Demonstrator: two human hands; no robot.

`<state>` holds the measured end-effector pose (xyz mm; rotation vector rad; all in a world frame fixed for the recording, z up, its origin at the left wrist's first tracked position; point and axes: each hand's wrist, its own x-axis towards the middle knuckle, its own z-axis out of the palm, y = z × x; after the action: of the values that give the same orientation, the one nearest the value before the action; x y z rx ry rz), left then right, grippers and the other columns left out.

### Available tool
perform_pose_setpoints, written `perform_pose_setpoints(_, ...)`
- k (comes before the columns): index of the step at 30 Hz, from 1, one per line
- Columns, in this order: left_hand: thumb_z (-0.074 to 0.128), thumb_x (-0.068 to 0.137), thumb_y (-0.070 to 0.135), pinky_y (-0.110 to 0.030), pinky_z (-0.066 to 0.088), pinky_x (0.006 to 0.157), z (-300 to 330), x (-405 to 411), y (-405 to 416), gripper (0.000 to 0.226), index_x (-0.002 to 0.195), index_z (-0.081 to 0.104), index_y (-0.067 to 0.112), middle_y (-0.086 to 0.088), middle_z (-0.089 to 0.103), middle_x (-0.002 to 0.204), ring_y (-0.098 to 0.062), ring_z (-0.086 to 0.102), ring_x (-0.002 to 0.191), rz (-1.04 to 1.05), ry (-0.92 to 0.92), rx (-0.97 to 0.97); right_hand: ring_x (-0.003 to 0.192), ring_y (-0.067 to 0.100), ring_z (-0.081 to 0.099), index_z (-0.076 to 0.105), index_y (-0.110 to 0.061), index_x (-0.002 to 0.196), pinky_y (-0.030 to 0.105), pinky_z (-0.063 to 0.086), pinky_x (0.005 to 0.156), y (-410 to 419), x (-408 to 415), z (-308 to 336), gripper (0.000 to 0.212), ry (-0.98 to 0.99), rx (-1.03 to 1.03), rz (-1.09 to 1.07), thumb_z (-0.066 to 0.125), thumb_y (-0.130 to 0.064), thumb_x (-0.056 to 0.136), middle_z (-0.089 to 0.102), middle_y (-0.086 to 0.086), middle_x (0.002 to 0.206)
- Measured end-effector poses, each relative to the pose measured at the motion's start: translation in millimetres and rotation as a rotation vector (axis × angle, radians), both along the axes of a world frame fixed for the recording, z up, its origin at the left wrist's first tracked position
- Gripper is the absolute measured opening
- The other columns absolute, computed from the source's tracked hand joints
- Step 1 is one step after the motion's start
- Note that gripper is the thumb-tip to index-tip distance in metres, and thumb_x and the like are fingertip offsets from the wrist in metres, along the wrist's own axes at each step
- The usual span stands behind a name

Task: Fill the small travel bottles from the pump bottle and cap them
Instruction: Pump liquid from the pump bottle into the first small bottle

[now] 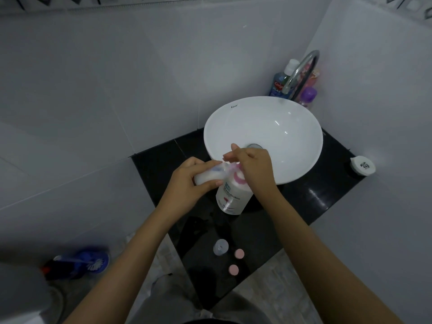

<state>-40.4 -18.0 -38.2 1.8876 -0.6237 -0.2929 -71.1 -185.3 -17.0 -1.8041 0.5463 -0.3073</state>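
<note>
A white pump bottle [233,197] with a pink collar stands on the black counter [304,202] in front of the basin. My right hand [251,162] rests on top of its pump head, which it hides. My left hand [187,183] grips a small travel bottle [207,175], tilted on its side with its mouth against the pump's spout. White contents show inside it. Another small clear travel bottle [220,247] stands open near the counter's front edge. Two pink caps [239,253] [233,269] lie beside it.
A white round basin [280,108] sits on the counter under a chrome tap [301,66]. Mouthwash and other bottles [280,83] stand in the back corner. A small white round holder [362,165] sits at the right. A blue toilet brush [88,263] is on the floor at left.
</note>
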Motion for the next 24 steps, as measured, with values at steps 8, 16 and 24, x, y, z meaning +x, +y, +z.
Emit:
perform_pose_setpoints(8, 0.069, 0.080, 0.033, -0.018, 0.043, 0.078, -10.3, -1.1, -1.6, 0.040, 0.115, 0.058, 0.047, 0.004, 0.053, 0.098, -0.003, 0.051, 0.090, 0.006, 0.011, 0.056, 0.064, 0.001, 0.063, 0.075, -0.006, 0.078, 0.013, 0.046, 0.069, 7.8, -3.7, -20.5, 0.039, -0.001, -0.036, -0.046, 0.047, -0.025, 0.097, 0.068, -0.004, 0.065)
perform_pose_setpoints(16, 0.070, 0.079, 0.032, -0.016, 0.045, 0.077, 0.3, -1.2, 2.7, 0.043, 0.106, 0.051, 0.058, 0.003, 0.055, 0.100, 0.002, 0.049, 0.092, -0.011, -0.004, 0.016, 0.075, 0.005, 0.066, 0.075, -0.002, 0.086, 0.012, 0.047, 0.074, -0.1, -1.4, -0.1, 0.033, -0.008, -0.008, 0.008, 0.054, -0.026, 0.093, 0.075, 0.007, 0.084)
perform_pose_setpoints(24, 0.070, 0.080, 0.031, -0.018, 0.043, 0.078, -8.5, -2.1, -1.0, 0.041, 0.114, 0.057, 0.048, 0.004, 0.055, 0.098, -0.004, 0.053, 0.089, 0.004, 0.019, 0.056, 0.061, -0.004, 0.062, 0.076, -0.007, 0.079, 0.008, 0.045, 0.065, 8.1, -3.2, -20.7, 0.038, -0.005, -0.066, -0.052, 0.048, -0.025, 0.097, 0.068, -0.004, 0.066)
